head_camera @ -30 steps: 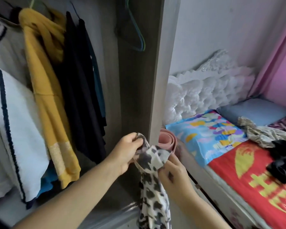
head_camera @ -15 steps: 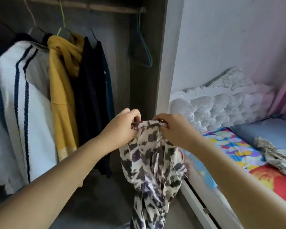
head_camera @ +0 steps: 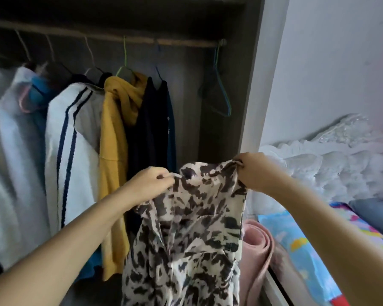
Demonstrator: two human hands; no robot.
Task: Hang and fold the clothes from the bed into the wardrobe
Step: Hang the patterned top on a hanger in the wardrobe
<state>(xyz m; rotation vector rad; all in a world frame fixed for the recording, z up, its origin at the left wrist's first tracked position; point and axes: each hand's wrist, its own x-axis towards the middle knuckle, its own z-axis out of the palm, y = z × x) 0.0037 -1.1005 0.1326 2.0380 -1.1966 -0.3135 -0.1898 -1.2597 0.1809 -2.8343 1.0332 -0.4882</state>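
Cream garment with black animal print [head_camera: 192,228] hangs lower centre of the frame, top edge stretched wide, cloth falling in loose folds out the bottom. Behind it, upper left, the wardrobe [head_camera: 250,85] stands open, hung clothes along its rail.

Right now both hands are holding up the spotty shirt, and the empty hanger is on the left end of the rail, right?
Not quite. Both hands, left and right, do hold up the spotty shirt, but the empty hanger hangs at the right end of the rail, as the head view shows.
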